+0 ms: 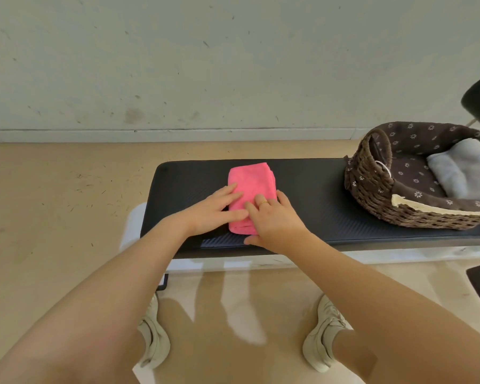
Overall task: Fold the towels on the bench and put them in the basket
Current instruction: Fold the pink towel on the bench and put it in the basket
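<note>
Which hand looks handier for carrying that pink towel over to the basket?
Probably the right hand. It lies on the pink towel's basket-side edge, and the basket sits on the bench to the person's right. The left hand would have to cross over.

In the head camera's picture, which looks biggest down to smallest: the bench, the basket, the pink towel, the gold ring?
1. Bench, widest across the picture.
2. Basket, though the picture's edge cuts it off.
3. Pink towel, folded, partly under both hands.
4. Ring, a tiny band on the right hand.
</note>
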A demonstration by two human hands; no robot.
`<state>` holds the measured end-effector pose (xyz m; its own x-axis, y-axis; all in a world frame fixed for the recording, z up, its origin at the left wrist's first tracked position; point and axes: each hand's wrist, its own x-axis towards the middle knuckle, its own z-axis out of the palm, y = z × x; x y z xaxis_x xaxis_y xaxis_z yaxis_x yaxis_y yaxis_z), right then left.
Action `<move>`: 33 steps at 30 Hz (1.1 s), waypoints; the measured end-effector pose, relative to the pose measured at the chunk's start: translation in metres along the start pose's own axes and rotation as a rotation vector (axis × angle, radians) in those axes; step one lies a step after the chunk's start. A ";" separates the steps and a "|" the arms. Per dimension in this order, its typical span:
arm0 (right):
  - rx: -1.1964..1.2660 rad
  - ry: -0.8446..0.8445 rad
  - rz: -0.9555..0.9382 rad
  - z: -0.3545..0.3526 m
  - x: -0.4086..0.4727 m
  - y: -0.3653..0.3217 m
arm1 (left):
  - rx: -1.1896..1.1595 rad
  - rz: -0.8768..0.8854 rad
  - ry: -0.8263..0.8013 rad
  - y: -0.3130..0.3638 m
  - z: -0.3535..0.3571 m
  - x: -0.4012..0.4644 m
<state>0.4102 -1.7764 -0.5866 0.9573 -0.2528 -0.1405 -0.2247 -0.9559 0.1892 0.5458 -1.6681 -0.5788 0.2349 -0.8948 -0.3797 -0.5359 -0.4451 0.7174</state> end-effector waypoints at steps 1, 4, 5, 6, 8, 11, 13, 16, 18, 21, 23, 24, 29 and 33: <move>-0.028 0.032 -0.006 0.002 -0.001 0.003 | -0.039 -0.016 0.009 0.001 0.002 0.000; -0.039 0.221 0.002 0.004 -0.006 0.009 | -0.128 -0.050 0.046 0.008 0.006 0.003; -0.028 0.237 0.010 0.003 -0.006 0.010 | -0.109 -0.055 0.068 0.011 0.007 0.004; 0.011 0.240 0.035 -0.002 -0.008 0.012 | -0.049 -0.046 0.082 0.014 0.007 0.004; 0.210 0.208 0.152 -0.013 -0.011 0.020 | 0.152 0.015 0.099 0.022 0.007 0.004; 0.760 0.199 0.361 -0.021 -0.023 0.043 | 0.254 0.095 0.132 0.033 0.005 0.005; 1.026 0.252 0.478 -0.026 -0.034 0.059 | 0.202 0.093 0.131 0.041 0.004 0.009; 1.459 0.274 0.537 -0.034 -0.048 0.081 | -0.035 0.109 0.189 0.059 0.006 0.018; 1.776 0.340 0.540 -0.042 -0.059 0.097 | -0.395 0.137 0.269 0.077 0.008 0.022; 2.155 0.418 0.513 -0.056 -0.082 0.123 | -0.918 0.233 0.300 0.118 0.012 0.033; 2.206 0.429 0.394 -0.067 -0.099 0.141 | -0.924 0.298 0.333 0.151 0.013 0.046; 2.195 0.447 0.370 -0.072 -0.106 0.152 | -0.885 0.332 0.343 0.169 0.012 0.053; 1.903 0.759 0.620 -0.074 -0.137 0.227 | -0.565 0.425 0.313 0.258 0.017 0.100; 1.546 0.645 0.753 -0.047 -0.161 0.275 | -0.310 0.360 0.259 0.301 0.037 0.156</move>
<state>0.2026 -1.9913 -0.4660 0.4145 -0.9093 -0.0378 -0.1790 -0.0407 -0.9830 0.3906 -1.9403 -0.4435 0.2941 -0.9545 0.0500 -0.3642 -0.0636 0.9291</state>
